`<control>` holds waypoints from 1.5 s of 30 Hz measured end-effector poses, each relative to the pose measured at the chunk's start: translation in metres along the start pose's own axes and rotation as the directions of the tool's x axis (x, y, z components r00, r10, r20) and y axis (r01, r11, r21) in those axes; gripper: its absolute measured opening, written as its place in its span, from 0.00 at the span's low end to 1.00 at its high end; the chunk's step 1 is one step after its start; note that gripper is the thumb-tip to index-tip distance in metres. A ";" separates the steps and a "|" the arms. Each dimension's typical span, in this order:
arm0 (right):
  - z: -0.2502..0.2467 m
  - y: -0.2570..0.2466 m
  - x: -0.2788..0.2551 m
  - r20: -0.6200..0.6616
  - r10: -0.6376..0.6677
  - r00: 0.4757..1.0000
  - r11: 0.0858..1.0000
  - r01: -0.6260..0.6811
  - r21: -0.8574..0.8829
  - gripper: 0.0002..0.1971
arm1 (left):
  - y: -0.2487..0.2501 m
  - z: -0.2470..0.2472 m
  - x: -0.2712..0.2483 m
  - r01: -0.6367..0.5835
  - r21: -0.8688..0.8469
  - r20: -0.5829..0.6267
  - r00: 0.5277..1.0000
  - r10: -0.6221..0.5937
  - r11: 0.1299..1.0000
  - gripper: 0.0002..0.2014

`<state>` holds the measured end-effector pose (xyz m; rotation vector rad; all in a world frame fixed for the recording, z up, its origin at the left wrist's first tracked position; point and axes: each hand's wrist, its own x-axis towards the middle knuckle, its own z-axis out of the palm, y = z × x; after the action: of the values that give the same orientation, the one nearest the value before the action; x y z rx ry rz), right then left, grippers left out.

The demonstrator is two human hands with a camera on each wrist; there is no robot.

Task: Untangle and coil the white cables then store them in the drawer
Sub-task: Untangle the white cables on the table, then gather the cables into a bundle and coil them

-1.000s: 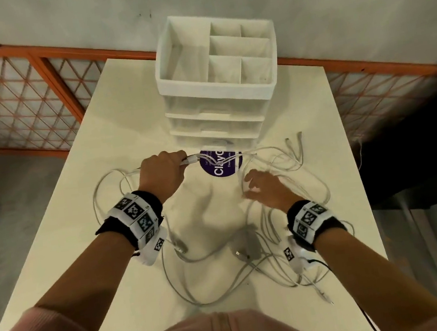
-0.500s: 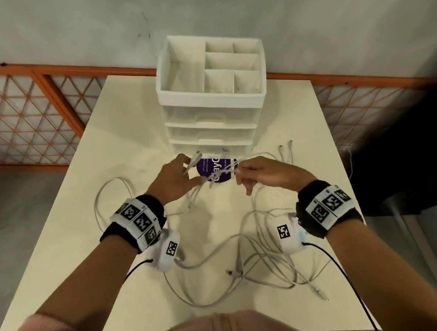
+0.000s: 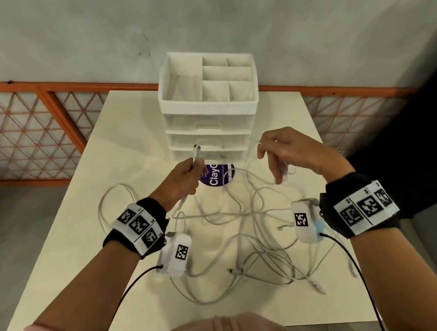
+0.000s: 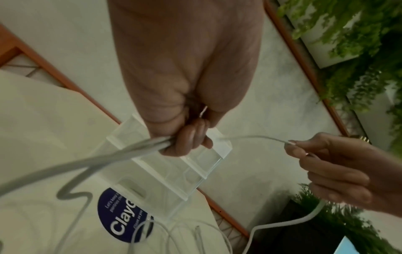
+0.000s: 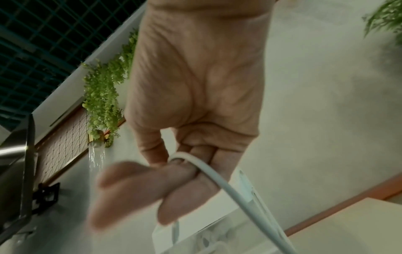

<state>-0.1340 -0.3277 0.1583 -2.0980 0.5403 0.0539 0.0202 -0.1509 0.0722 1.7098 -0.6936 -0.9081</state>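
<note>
A tangle of white cables [image 3: 251, 239] lies on the cream table [image 3: 89, 255] in front of me. My left hand [image 3: 185, 177] is raised above it and grips a bundle of cable ends [image 4: 139, 147]; their plugs [image 3: 197, 151] stick up past the fist. My right hand [image 3: 283, 152] is lifted to the right and pinches a thin white cable [image 4: 256, 137] that runs across to the left fist; in the right wrist view the cable [image 5: 219, 178] passes between thumb and fingers. The white drawer unit [image 3: 211, 126] stands behind both hands with its drawers closed.
The drawer unit's top is an open tray with dividers [image 3: 216, 80]. A round purple sticker [image 3: 217, 175] lies on the table at its foot. Behind the table run an orange-framed mesh fence [image 3: 22, 132] and a grey wall. The table's right edge meets a dark gap [image 3: 410, 165].
Both hands have risen off the table and moved apart, stretching a cable between them. The right hand went from lying on the tangle to pinching the cable.
</note>
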 end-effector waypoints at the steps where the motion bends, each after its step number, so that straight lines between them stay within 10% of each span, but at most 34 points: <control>1: 0.003 -0.001 -0.001 0.019 -0.023 1.000 0.998 0.022 0.059 0.12 | 0.001 0.002 -0.001 0.002 -0.062 0.015 1.000 -0.001 0.998 0.15; 10: 0.054 0.009 0.003 0.352 -0.034 0.935 0.999 0.037 -0.003 0.08 | 0.020 0.015 -0.006 -0.025 -0.501 0.029 0.999 0.045 0.865 0.18; 27: 0.091 0.009 0.024 0.395 -0.142 0.908 0.989 0.114 0.094 0.03 | 0.058 0.024 -0.019 -0.071 -0.684 0.031 0.992 0.126 0.726 0.16; 33: 0.072 0.045 0.035 0.232 -0.105 0.967 0.962 0.158 -0.223 0.12 | 0.060 -0.009 -0.022 -0.232 -0.649 -0.142 0.973 0.184 0.725 0.17; 41: 0.022 0.075 0.033 -0.067 -0.029 0.997 0.958 0.008 -0.286 0.18 | 0.065 -0.041 -0.035 -0.354 -0.168 -0.336 0.898 0.284 0.920 0.18; 43: 0.021 0.057 0.032 0.014 -0.052 0.999 0.968 0.054 -0.245 0.19 | 0.057 -0.026 -0.033 -0.301 0.147 -0.222 0.918 0.328 0.942 0.10; 45: 0.024 0.035 0.029 0.093 -0.094 0.991 0.975 0.111 -0.195 0.17 | 0.048 -0.010 -0.028 -0.221 0.377 -0.051 0.965 0.258 0.899 0.26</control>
<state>-0.1177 -0.3346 0.1102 -2.3051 0.3891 0.1405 0.0123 -0.1378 0.1266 1.9291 -1.0323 -0.5358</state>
